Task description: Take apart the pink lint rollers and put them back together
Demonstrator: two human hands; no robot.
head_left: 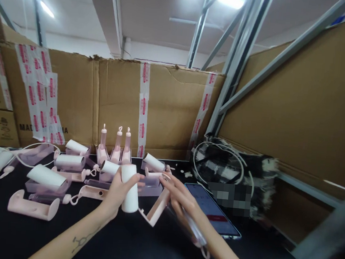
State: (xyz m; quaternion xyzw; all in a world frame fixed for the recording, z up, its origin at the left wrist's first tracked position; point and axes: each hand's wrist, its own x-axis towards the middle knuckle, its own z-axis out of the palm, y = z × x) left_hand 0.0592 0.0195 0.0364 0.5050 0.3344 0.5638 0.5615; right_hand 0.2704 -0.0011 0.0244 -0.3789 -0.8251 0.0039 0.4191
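Note:
My left hand (116, 195) is closed around a white paper roll (130, 194), held nearly upright with its top leaning slightly left. Close to its right, my right hand (181, 197) grips a pink U-shaped roller holder (157, 210) that tilts down toward the roll, apart from it or just touching; I cannot tell which. Under my right palm and wrist hangs a clear purple handle with a pink loop (200, 241), partly hidden. Behind the hands lie another white roll (154, 162) and a purple translucent case (150, 190).
Several white rolls (47, 175) in purple cases and loose pink holders (33, 207) lie on the black tabletop at left. Three pink pieces with loops (118, 144) stand by the cardboard wall (175, 105). A phone (213, 211) and black-and-white cloth (217, 166) with cable are at right.

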